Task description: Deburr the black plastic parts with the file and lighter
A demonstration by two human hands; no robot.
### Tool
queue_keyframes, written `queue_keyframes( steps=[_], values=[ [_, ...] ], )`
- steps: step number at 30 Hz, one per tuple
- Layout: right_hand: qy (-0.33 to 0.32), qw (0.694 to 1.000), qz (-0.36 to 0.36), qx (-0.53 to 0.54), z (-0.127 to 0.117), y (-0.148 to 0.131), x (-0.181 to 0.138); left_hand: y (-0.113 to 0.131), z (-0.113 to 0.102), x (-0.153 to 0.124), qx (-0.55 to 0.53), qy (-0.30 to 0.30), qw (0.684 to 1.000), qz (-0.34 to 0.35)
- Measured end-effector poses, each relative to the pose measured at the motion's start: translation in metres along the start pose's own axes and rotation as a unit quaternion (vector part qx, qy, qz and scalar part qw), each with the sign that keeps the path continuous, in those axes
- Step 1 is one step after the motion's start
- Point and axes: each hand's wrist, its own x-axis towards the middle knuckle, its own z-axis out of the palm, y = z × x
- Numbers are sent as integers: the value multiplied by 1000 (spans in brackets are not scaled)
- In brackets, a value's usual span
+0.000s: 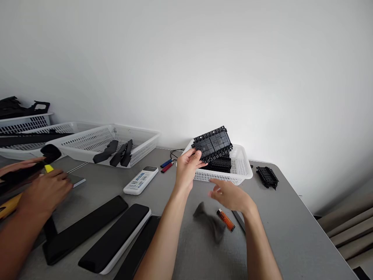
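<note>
My left hand (188, 168) grips a ribbed black plastic part (214, 144) by its left end and holds it tilted above a white basket (247, 171). More black ribbed parts (220, 165) lie inside that basket. My right hand (231, 195) is in front of the basket with its fingers apart and nothing between them, slightly smeared by motion. Below it is a blurred dark curved piece (210, 222), close to an orange lighter (225, 220) on the table. A thin dark strip (239, 221) is partly hidden by my right forearm.
Another ribbed part (267, 177) lies near the table's right edge. A co-worker's hands (43, 190) handle dark parts at left. White trays (107, 134) hold black pieces. A white labelled device (141, 180), blue and red lighters (167, 167) and long black-topped pieces (116, 237) are on the table.
</note>
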Motion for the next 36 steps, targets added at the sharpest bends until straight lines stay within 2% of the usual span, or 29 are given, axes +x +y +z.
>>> queue_keyframes(
  steps=[2, 4, 6, 8, 11, 14, 18, 21, 25, 31, 34, 36],
  values=[
    [50, 997, 15, 64, -2, 5, 4, 0, 0, 0, 1, -9, 1000, -3],
    [127, 973, 15, 191, -6, 7, 9, -1, 0, 0, 3, -23, 1000, -9],
    [189, 920, -14, 343, -11, 6, 14, -1, 0, -1, 12, -38, 999, -14],
    [222, 859, -60, 457, -14, 4, 19, -1, 1, -2, 29, -55, 998, -21],
    [257, 799, -103, 533, -16, 2, 23, 2, 2, -4, 49, -79, 995, -38],
    [292, 775, -102, 551, -18, 5, 24, 6, 4, -4, 27, -52, 998, -31],
    [347, 775, -83, 522, -23, 11, 23, 9, 1, -1, -58, 64, 996, 36],
    [377, 779, -72, 496, -25, 12, 21, 10, -1, 1, -56, 97, 993, 42],
    [388, 796, -75, 459, -25, 10, 17, 11, 1, -1, -6, 84, 996, 3],
    [379, 818, -83, 425, -27, 6, 12, 7, 3, -4, 75, 47, 996, 27],
    [382, 825, -89, 406, -28, 3, 10, 5, 1, -5, 108, -8, 994, 25],
    [384, 828, -94, 399, -28, 3, 10, 5, 0, -6, 126, -67, 990, 22]
  ],
)
